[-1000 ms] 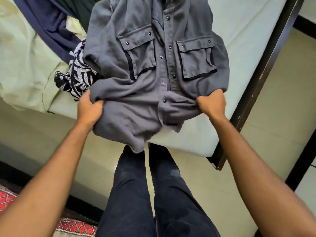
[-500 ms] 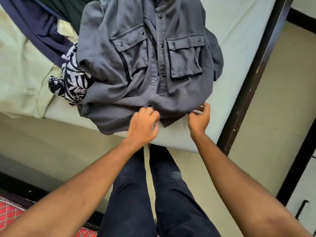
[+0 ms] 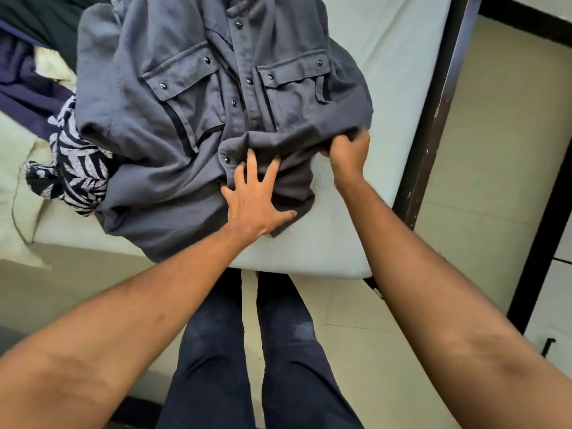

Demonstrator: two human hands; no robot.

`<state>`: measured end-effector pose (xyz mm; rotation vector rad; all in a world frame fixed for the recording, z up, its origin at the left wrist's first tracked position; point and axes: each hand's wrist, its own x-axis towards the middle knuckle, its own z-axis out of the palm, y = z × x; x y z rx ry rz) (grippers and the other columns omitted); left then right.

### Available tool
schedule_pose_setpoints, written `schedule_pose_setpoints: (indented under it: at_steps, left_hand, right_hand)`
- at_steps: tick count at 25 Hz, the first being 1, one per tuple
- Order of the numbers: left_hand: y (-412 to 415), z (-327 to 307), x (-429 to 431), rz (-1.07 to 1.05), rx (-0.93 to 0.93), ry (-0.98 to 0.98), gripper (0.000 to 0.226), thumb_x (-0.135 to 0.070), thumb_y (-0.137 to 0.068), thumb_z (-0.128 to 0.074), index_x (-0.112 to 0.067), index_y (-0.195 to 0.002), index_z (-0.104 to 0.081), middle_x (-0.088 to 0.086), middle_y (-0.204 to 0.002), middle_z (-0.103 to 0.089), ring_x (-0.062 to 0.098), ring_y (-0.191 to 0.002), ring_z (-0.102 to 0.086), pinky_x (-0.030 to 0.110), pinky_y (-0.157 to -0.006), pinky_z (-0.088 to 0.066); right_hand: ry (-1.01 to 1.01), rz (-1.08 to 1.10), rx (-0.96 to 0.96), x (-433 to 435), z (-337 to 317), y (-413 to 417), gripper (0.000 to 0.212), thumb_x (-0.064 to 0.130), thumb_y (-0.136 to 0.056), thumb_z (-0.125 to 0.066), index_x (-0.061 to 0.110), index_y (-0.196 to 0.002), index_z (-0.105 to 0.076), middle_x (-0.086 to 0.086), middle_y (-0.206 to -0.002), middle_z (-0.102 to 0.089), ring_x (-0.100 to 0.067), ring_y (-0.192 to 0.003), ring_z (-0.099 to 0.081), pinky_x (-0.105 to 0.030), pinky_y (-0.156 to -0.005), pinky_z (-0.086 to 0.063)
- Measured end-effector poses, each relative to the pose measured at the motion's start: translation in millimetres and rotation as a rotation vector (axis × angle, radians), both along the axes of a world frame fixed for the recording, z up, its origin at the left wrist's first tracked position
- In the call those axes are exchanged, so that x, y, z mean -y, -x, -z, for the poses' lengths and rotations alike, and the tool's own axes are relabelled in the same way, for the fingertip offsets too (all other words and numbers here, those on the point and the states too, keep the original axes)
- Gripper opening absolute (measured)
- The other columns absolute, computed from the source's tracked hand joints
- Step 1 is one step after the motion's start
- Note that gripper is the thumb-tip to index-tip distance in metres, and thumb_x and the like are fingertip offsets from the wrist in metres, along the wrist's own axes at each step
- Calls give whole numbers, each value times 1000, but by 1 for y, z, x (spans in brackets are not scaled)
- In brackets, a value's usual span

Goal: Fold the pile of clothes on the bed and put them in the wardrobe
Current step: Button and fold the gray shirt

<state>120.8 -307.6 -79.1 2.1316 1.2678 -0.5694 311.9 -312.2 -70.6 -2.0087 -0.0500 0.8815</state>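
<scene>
A grey button-up shirt (image 3: 192, 97) with two chest pockets lies face up on the pale mattress (image 3: 399, 57), its lower part bunched toward the near edge. My left hand (image 3: 255, 198) lies flat with spread fingers on the shirt's lower front, pressing it down. At the shirt's right edge, my right hand (image 3: 348, 154) pinches a fold of the grey cloth. To the left, partly under the shirt, lie a black-and-white leaf-print garment (image 3: 74, 168), a navy garment (image 3: 21, 91) and a dark green one (image 3: 37, 23).
A dark bed frame rail (image 3: 433, 125) runs along the mattress's right side. Pale crumpled bedding (image 3: 15, 187) hangs off the left. My dark-trousered legs (image 3: 247, 351) stand against the bed's near edge on a pale tiled floor (image 3: 495, 150).
Both hands let go of the shirt's lower corners and moved inward. The left hand went from a curled grip to flat on the cloth; the right hand shifted up to the shirt's right edge.
</scene>
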Motion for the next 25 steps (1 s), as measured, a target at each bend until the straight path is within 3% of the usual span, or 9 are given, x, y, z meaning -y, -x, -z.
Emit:
schedule_pose_setpoints:
  at_steps: [3,6,8,10,13,15,18,21,25]
  left_hand:
    - [-9,-7,3,-84,15,111,122,-72,-65,-76,-41,-156,-1,7,-166,17,36,-153,3,77,-110,-14]
    - [-13,-18,7,-25,45,44,102,-61,-73,-76,-42,-155,-16,8,-167,0,36,-153,-8,75,-110,-16]
    - [-14,-27,9,-9,171,-155,61,-49,-86,-65,-38,-143,-47,5,-157,-36,33,-141,-34,67,-107,-25]
    - [-12,-31,4,-77,269,-288,30,-35,-90,-55,-35,-115,-71,-4,-128,-65,28,-121,-52,57,-101,-31]
    - [-9,-32,-13,-131,267,-270,32,-26,-90,-47,-31,-105,-75,-4,-107,-72,27,-107,-56,46,-89,-32]
    - [-14,-34,-21,-92,273,-364,30,-25,-91,-46,-23,-111,-68,1,-112,-65,30,-105,-53,44,-82,-34]
    - [-33,-40,-11,111,505,-354,24,-24,-88,-55,-12,-108,-60,12,-105,-59,35,-95,-54,47,-76,-45]
    - [-53,-36,25,392,540,-153,28,-35,-86,-59,-13,-103,-61,11,-96,-60,35,-88,-57,44,-71,-49]
    - [-64,-9,60,421,132,-106,59,-54,-76,-69,-21,-121,-50,7,-120,-57,31,-110,-55,43,-85,-43]
  right_hand:
    - [169,-668,383,6,-47,-35,25,10,-74,-59,11,-99,-64,-11,-95,-72,-32,-89,-68,-36,-68,-51]
    - [403,-972,370,37,-102,-72,11,5,-77,-64,14,-76,-57,5,-64,-63,-18,-66,-64,-27,-55,-41]
    - [395,-994,190,58,-128,-90,22,2,-73,-69,18,-69,-55,13,-52,-53,-3,-50,-49,-26,-53,-39]
    - [311,-960,7,76,-132,-101,18,4,-67,-71,16,-75,-61,13,-62,-59,-6,-59,-53,-31,-60,-44]
    - [-121,-327,-313,83,-93,-102,27,-2,-73,-68,11,-97,-69,-1,-88,-72,-17,-82,-67,-33,-74,-54]
    - [-134,-62,-237,76,-57,-87,24,-2,-91,-61,11,-111,-66,-2,-100,-72,-16,-92,-68,-33,-79,-57]
    - [249,-480,296,62,-38,-75,24,14,-101,-50,11,-120,-64,-4,-114,-70,-25,-110,-65,-38,-95,-52]
    - [819,-865,403,51,-61,-104,31,40,-95,-59,18,-114,-71,-15,-115,-70,-38,-110,-62,-39,-91,-50]
    - [464,-574,62,48,-90,-143,26,38,-89,-75,17,-79,-64,7,-58,-57,-3,-47,-52,-18,-46,-37]
